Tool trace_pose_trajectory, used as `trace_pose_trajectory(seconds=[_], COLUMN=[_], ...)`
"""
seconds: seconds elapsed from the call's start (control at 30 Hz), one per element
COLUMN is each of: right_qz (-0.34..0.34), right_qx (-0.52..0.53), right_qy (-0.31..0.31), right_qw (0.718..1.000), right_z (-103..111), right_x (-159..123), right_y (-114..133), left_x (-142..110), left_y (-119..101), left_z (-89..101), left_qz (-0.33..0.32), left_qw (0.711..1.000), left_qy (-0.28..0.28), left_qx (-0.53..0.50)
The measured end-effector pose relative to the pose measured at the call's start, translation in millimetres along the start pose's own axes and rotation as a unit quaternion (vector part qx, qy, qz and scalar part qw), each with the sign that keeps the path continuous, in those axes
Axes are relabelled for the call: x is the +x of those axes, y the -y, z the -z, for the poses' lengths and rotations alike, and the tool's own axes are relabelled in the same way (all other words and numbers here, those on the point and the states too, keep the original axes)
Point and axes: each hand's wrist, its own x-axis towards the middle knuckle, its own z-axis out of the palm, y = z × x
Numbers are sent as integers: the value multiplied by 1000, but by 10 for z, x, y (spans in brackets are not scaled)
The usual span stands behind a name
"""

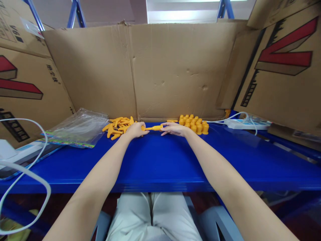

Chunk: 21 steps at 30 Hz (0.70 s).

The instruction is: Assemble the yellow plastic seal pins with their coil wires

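Both my arms reach forward over a blue table [160, 160]. My left hand [136, 130] is closed around one end of a slim orange plastic rod [153, 128] with a threaded-looking section. My right hand [174, 129] pinches the rod's other end with its fingers together. The rod lies level between the two hands, just above the table. A loose pile of orange curved pieces [118, 127] lies right beside my left hand. A cluster of upright orange caps [194, 124] stands just past my right hand.
Cardboard sheets [173, 70] wall in the table at the back and both sides. A clear plastic bag [75, 129] lies at the left. A white power strip [247, 124] with cables sits at the right. White cables [25, 174] loop at the left edge.
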Motion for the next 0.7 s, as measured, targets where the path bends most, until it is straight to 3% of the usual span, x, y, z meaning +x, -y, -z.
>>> trace_pose_trajectory(seconds=[0.7], right_qz=[19], right_qx=[22], right_qy=[7], right_qw=[1000], right_z=[19], right_x=[58], right_y=[-60], left_x=[-12], left_y=[-14], left_z=[18], left_qz=[3], left_qw=[1000], left_qy=[14], left_qx=[10])
